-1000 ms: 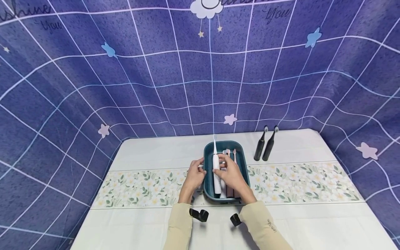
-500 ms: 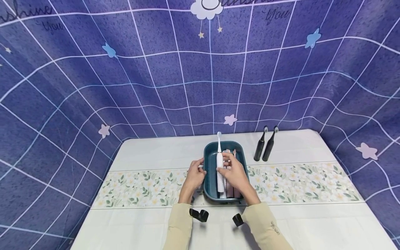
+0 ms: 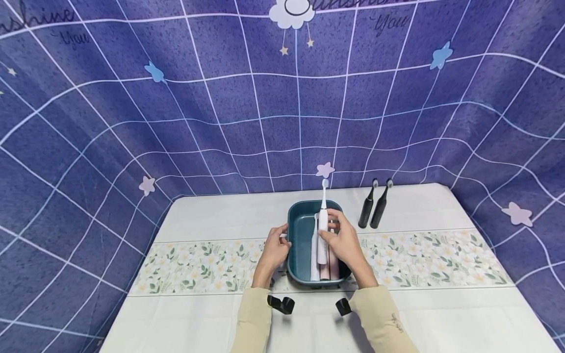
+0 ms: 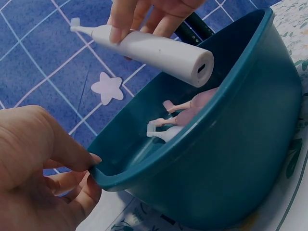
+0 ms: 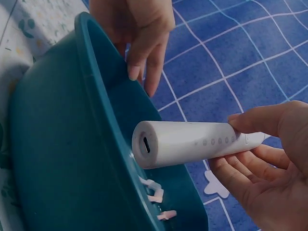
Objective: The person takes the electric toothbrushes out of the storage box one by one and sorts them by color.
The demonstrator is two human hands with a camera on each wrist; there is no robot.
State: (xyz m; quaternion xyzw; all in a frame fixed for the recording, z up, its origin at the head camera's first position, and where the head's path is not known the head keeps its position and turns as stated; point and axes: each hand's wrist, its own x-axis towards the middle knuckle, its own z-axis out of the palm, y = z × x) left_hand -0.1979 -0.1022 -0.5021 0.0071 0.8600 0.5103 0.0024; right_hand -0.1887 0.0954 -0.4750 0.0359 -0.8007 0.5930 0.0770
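In the head view my right hand (image 3: pixel 347 241) pinches a white electric toothbrush (image 3: pixel 323 238) by its handle, bristles pointing to the far side. The handle is raised over the dark teal basin (image 3: pixel 301 245); its base with a charging port shows in the right wrist view. My left hand (image 3: pixel 273 251) grips the basin's left rim, thumb over the edge and fingers outside, as the left wrist view shows. Inside the basin lie another white electric toothbrush (image 3: pixel 315 262) and two pink ones (image 4: pixel 204 98), partly hidden by the right hand and the raised toothbrush.
Two black electric toothbrushes (image 3: pixel 366 211) lie side by side on the white table (image 3: pixel 212 211), right of the basin. A floral strip (image 3: pixel 198 264) crosses the tabletop. Behind the table hangs a blue checked curtain (image 3: pixel 247 122) with stars.
My right hand has lifted the white electric toothbrush from the basin's left part and moved it right, over the other toothbrushes. The left hand has stayed at the rim.
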